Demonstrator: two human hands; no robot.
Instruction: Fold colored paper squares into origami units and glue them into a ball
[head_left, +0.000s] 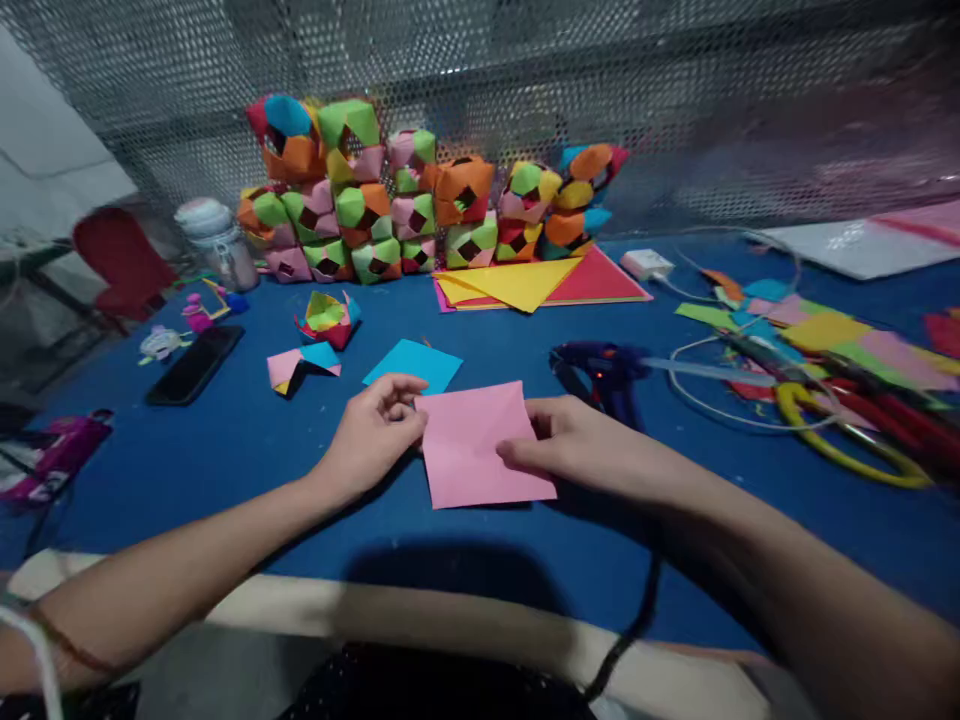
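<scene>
A square sheet of matte pink paper (pixel 469 450) is held just above the blue tabletop (pixel 247 450), centred in front of the person. It looks nearly flat, with crisp straight edges; faint crease lines run near its upper right corner, and its lower right corner sticks out below the right hand (pixel 574 440). That hand pinches the right edge, thumb on top and fingers behind. The left hand (pixel 379 430) has curled fingers and its thumb against the left edge; whether it grips or only touches, I cannot tell.

Just beyond the sheet lies a cyan paper square (pixel 420 363), near the left fingertips. A dark blue-purple glue gun (pixel 600 365) stands close beyond the right hand, limiting room there. Blue surface stretches left toward a flat black phone (pixel 196 368), well apart, and between the sheet's lower edge and the rounded cream table edge (pixel 285 605).
</scene>
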